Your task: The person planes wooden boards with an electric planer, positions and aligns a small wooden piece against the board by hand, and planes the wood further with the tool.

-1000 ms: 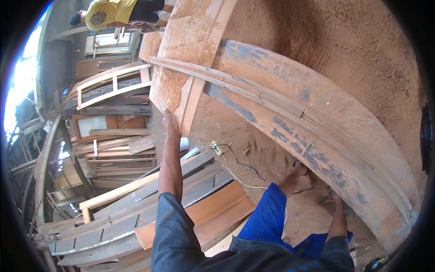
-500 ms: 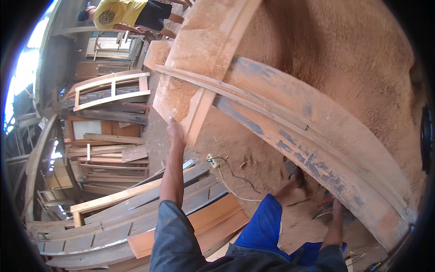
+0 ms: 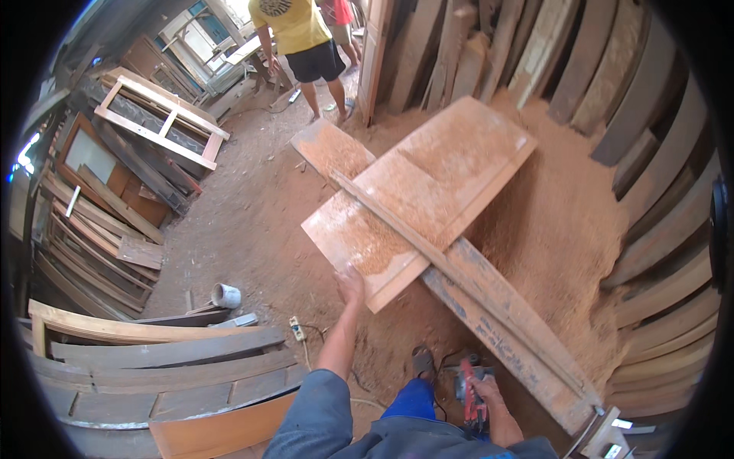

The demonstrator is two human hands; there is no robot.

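Note:
A wide wooden panel (image 3: 478,141), dusted with shavings, rests crosswise on a long paint-flecked plank (image 3: 497,329). Over the panel's top lies a narrow wooden strip (image 3: 390,219), running along the plank's direction. My left hand (image 3: 350,284) grips the panel's near left corner, its fingers closed at the edge. Low on my right side, beside the plank, my right hand (image 3: 485,389) is wrapped round the red handle of a grey-bodied power tool (image 3: 468,382), apparently an electric planer. The tool's underside is hidden.
Boards lean along the right (image 3: 673,229). Stacked planks (image 3: 176,352) and a white bucket (image 3: 225,296) are at the left. A socket block (image 3: 297,329) and cords lie near my foot. A person in a yellow shirt (image 3: 294,27) stands beyond the panel, another behind. Shavings heap beside the plank.
My view has turned and widened, showing the whole panel and the right-hand boards. My left hand stays at the panel's corner. My right hand and the tool, partly hidden before, now show clearly.

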